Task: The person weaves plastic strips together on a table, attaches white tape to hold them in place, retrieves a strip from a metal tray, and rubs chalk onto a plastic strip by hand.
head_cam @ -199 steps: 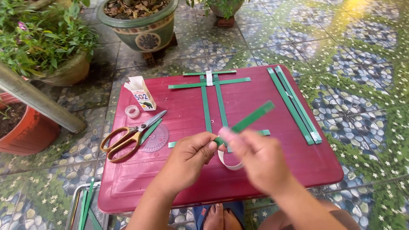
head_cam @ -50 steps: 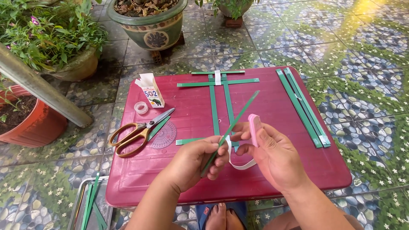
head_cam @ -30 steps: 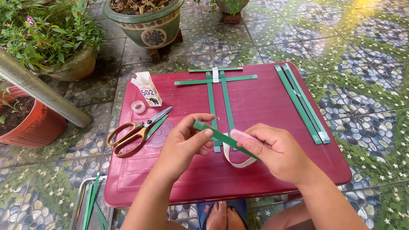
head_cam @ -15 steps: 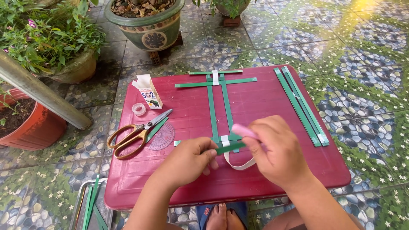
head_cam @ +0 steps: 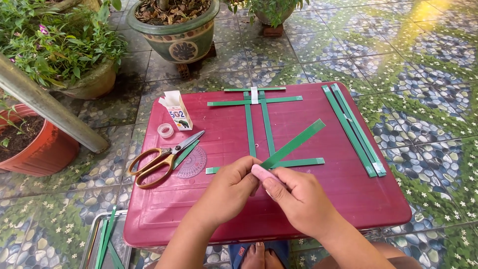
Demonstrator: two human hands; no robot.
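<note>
My left hand (head_cam: 226, 192) pinches the near end of a loose green strip (head_cam: 296, 142) that slants up to the right over a dark red tray table (head_cam: 348, 199). My right hand (head_cam: 298, 199) holds a small pink tape roll (head_cam: 263, 172) against that same end. Under the hands lies a frame of green strips (head_cam: 255, 119): two long upright strips crossed by horizontal ones, with white tape at the top joint.
Orange-handled scissors (head_cam: 162, 158), a clear protractor (head_cam: 191, 164), a small tape roll (head_cam: 165, 130) and a small white box (head_cam: 177, 109) lie at the left. A bundle of green strips (head_cam: 353, 129) lies at the right. Plant pots (head_cam: 174, 30) stand behind; more strips (head_cam: 105, 241) lie below left.
The loose green strip has swung from lying flat across the frame to slanting up to the right. Both hands have drawn together at its near end.
</note>
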